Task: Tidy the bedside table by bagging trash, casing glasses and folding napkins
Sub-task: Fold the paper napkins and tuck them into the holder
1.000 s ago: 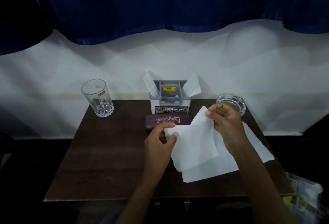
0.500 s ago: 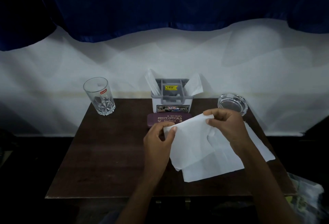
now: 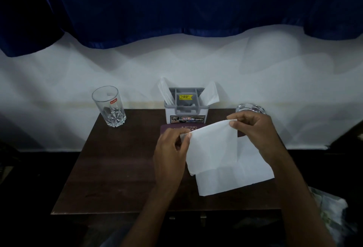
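1 desk [image 3: 117,168], dark wood; judging by how things lie, the task is approx two-thirds done & now on the napkin step. Loose napkins: 2. The flat napkin [image 3: 241,180] lies unfolded on the desk's right front; the held napkin [image 3: 212,148] hangs above it, lifted off the desk. The left hand [image 3: 170,154] pinches its top-left corner and the right hand [image 3: 253,128] its top-right, so the hands are apart w/ the sheet stretched between. No fold finished yet, so prob both are left to do. 1 crumpled bag [image 3: 330,211] sits off the desk's right front corner, contents unclear; bagging prob done. 1 napkin holder [image 3: 185,109] at the back centre, w/ white sheets sticking up on both sides. 1 maroon glasses case [image 3: 169,128], lid down, just in front of the holder; casing looks done, but the glasses aren't visible. 1 tumbler [image 3: 109,107] back left. 1 glass ashtray [image 3: 249,108] back right, partly behind the right hand.
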`<action>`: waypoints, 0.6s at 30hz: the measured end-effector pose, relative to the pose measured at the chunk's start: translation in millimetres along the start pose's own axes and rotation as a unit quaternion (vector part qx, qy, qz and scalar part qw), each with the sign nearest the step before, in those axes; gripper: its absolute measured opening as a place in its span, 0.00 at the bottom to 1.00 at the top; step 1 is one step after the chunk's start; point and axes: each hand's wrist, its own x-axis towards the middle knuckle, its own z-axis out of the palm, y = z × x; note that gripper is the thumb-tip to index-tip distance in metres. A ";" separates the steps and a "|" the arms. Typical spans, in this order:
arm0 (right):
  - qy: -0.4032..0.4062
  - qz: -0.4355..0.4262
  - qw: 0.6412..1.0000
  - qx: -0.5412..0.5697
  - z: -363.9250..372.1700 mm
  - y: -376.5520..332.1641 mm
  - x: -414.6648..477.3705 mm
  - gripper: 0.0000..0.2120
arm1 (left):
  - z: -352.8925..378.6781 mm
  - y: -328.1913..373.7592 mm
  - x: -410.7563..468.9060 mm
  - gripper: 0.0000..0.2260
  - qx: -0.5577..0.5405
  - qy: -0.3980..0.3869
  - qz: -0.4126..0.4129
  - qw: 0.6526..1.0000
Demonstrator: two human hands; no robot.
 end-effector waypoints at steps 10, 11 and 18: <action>-0.028 -0.048 0.998 0.003 -11.0 -18.8 -19.7 0.06 | -19.9 17.6 2.0 0.04 0.033 -0.011 0.023 0.999; -0.039 -0.040 0.998 0.017 -11.7 -18.5 -21.3 0.07 | -20.6 18.3 2.5 0.04 0.005 -0.018 0.020 1.000; -0.084 -0.002 0.989 0.124 -13.8 -29.7 -24.0 0.09 | -23.4 25.6 2.7 0.09 -0.120 -0.073 -0.040 0.989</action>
